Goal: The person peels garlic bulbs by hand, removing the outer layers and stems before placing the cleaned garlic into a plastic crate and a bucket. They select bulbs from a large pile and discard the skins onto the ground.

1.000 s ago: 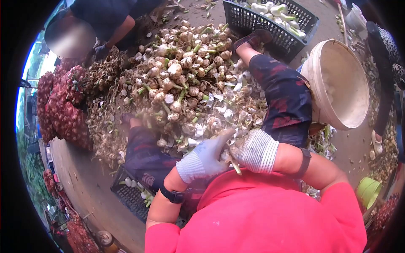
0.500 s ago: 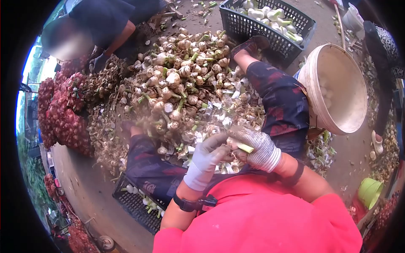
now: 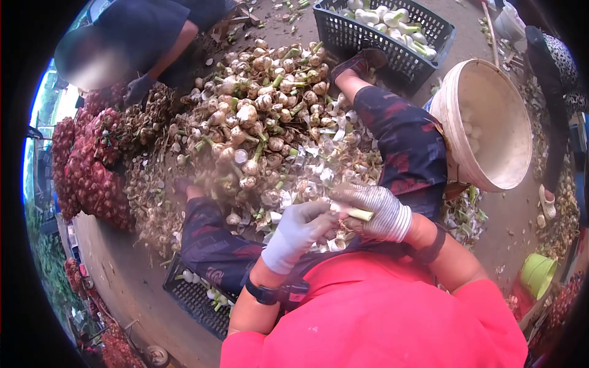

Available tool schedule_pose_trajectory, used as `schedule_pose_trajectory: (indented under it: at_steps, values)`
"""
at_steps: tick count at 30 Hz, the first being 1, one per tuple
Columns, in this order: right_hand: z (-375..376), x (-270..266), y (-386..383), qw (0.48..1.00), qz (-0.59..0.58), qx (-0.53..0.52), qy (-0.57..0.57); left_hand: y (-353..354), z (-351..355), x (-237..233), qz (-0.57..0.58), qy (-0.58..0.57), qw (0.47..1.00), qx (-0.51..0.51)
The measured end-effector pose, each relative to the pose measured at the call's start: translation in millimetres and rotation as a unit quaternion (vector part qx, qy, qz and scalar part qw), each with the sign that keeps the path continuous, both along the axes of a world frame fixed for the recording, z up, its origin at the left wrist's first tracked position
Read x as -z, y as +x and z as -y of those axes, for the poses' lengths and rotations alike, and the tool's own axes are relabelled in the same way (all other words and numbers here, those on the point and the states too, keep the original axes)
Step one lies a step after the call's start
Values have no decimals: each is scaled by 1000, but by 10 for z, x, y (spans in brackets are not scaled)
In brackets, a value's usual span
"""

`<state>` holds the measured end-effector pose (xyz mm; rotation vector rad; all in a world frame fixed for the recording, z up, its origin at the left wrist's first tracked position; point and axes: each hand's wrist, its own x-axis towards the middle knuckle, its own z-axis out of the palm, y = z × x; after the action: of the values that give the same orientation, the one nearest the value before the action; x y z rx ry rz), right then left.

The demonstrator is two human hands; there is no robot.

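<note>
The white garlic bulb with a short pale-green stalk [image 3: 361, 214] is between the two hands, above the near side of the heap of soil-stained garlic [image 3: 261, 104] on the grey floor [image 3: 147, 270], its long axis running left to right with the stalk pointing right. The right hand in a ribbed white-grey glove [image 3: 383, 208] is nearer the stalk, its grip closed around the garlic; the left hand in a pale grey-white glove [image 3: 289, 238] bends its fingers at the bulb end, whether pinching or merely touching cannot be told.
</note>
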<state>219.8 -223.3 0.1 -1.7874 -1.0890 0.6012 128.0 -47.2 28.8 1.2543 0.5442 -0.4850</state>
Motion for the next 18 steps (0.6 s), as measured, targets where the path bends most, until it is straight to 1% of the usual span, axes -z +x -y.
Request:
schedule_pose_trajectory:
  at_steps: [1,2,3,4,5,7,8,9,11,12,13,14,15,17,18]
  values:
    - [-13,20,-7,1000,-2,-3,1,4,29,51,2,27,1000,1]
    - [-28,62,-14,998,56,-10,22,-8,39,92,4,55,998,3]
    - [-39,106,-20,992,114,-16,43,-25,28,117,2,56,998,1]
    - [-36,147,-14,995,81,-12,57,-31,18,140,3,29,1000,-13]
    - [-29,129,-3,995,80,-12,57,-33,16,152,5,0,1000,-26]
    - [-4,66,18,997,-75,-9,33,-51,16,162,-1,4,1000,-18]
    - [-9,62,5,968,-252,-2,6,-92,-8,215,9,-30,999,-33]
    - [-6,27,1,968,-252,-2,6,-130,-24,269,18,-65,997,-48]
    - [-24,-70,-1,922,-385,20,-21,-168,-21,314,22,-70,996,-49]
    - [-19,43,-20,922,-385,11,30,-175,10,302,24,-60,995,-74]
    - [-19,41,-14,922,-385,11,30,-185,31,296,27,-50,993,-100]
    - [-26,21,2,966,-255,8,34,-207,34,309,27,-50,993,-101]
    - [-35,-2,21,992,-121,4,37,-228,30,347,32,-55,991,-115]
    - [76,-65,45,988,-50,119,80,-272,2,485,34,-61,989,-133]
    - [226,-315,191,985,39,159,55,-290,-30,610,13,-18,995,-101]
